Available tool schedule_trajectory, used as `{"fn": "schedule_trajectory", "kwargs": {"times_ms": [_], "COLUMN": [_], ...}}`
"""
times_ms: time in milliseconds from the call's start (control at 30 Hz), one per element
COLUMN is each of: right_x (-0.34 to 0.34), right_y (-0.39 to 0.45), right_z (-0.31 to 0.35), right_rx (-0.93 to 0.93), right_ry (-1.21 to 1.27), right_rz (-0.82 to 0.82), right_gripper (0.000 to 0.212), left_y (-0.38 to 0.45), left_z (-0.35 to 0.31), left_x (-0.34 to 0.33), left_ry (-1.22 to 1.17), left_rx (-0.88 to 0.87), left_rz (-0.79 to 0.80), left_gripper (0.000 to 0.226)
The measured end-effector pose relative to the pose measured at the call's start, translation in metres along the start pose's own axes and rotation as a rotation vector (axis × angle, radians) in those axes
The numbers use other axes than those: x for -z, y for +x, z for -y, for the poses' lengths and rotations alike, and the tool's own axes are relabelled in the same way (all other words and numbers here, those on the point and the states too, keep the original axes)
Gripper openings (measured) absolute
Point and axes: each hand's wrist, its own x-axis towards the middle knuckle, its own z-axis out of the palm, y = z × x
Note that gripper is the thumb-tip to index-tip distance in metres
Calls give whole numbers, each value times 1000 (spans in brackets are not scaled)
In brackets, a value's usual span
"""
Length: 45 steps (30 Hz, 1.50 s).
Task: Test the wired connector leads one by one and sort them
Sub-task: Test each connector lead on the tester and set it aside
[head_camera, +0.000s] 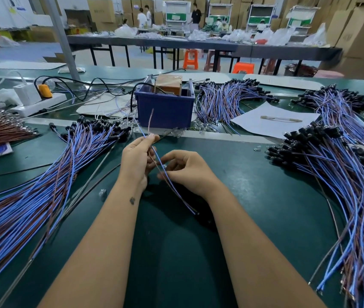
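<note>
left hand grip pinches blue-and-brown lead at frame centre, bare ends up toward blue bin | right hand grip curls round same lead lower down; connector end trails over green bench | lead piles at frame left and right

We see bright, even overhead light with soft shadows beneath the forearms on the green table. Wide-angle distortion bends the table's far edge and corners; the distant cartons blur slightly.
</note>
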Motion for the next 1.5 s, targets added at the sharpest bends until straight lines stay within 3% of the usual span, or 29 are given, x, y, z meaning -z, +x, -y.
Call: {"fn": "schedule_trajectory", "kwargs": {"times_ms": [133,300,467,633,767,867,1000,1067,1233,1367,1500], "right_x": [4,15,21,18,32,67,130,160,222,250,249], "right_y": [1,-2,1,5,1,-12,-41,-60,-108,-133,-135], "right_z": [2,4,1,-8,-1,8,23,29,30,23,15], "right_rx": [22,117,118,6,-67,-68,-79,-110,-244,-392,-513], "right_ry": [213,798,897,536,471,220,-284,-508,-969,-1167,-1288], "right_rz": [-78,-102,-335,-623,-678,-722,-778,-781,-791,-764,-747], "right_gripper": [31,20,16,24,28,27,26,26,26,27,31], "left_y": [1,3,-2,-8,-28,-55,-94,-114,-144,-140,-120], "left_z": [-2,-6,9,24,24,23,24,25,38,51,54], "left_x": [0,5,-5,-12,-25,-44,-89,-116,-157,-154,-131], "left_ry": [-115,-243,1,431,852,908,903,875,888,972,1052], "left_rx": [29,41,-114,-316,-762,-980,-1287,-1296,-1132,-1004,-843], "left_rz": [-10,10,27,103,258,475,650,748,876,868,742], "left_gripper": [15,13,10,18,7,11,13,16,20,23,23]}}
